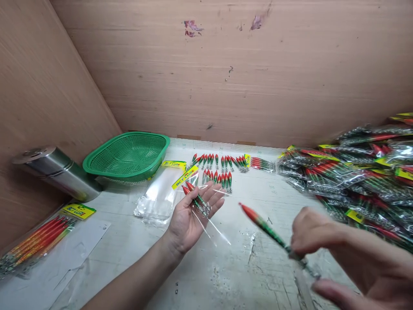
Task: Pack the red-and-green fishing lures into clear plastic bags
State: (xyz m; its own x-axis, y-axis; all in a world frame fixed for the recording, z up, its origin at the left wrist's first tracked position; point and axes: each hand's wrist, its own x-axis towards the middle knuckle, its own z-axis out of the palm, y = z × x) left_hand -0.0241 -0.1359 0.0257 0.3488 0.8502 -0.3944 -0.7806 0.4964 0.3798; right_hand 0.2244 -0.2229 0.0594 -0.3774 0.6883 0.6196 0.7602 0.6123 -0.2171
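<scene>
My left hand (183, 226) lies palm up, thumb pressed on a clear plastic bag with a yellow header (185, 178). Two red-and-green fishing lures (196, 199) rest at the bag under that thumb; whether they are inside it I cannot tell. On the right, my right hand (342, 249), blurred by motion, pinches one red-and-green fishing lure (266, 227) near its tail, red tip toward the upper left. Beyond my left hand, loose lures (226, 161) stand in two rows. A stack of clear empty bags (158, 193) with yellow headers lies beside the left hand.
A green basket (125, 175) stands at the back left beside a steel flask (64, 172). A packed bag of orange-red lures (41, 241) and white sheets lie at left. Packed lures (348, 176) pile up at right. A wooden panel (219, 86) borders the back.
</scene>
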